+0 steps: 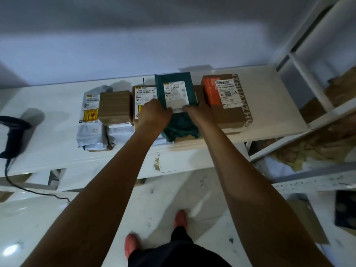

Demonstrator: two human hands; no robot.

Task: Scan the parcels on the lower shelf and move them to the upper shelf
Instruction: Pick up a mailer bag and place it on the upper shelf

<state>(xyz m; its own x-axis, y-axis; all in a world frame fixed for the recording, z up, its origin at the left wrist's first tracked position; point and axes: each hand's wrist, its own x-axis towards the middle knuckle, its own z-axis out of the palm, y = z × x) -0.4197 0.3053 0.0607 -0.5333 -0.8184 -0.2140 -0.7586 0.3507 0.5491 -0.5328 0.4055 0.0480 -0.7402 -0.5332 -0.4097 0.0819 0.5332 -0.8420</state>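
Fingers of the left hand (155, 112) and right hand (198, 112) are curled shut on the teal parcel (178, 101), which lies on the white shelf (269, 97) between cardboard boxes (229, 99). Bare shelf lies left, by the scanner (11, 133).

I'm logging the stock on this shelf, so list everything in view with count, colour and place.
teal mailer bag: one, teal with white label, middle of the shelf, held by both hands
large box: one, brown with orange panel, right of the teal mailer bag
small taped box: one, brown, left of centre
labelled box: one, brown, behind the left hand
grey mailers: at least two, pale grey, left end
scanner: one, black, corded, far left
shelf: one, white
left hand: grip on the bag's left edge
right hand: grip on the bag's right edge
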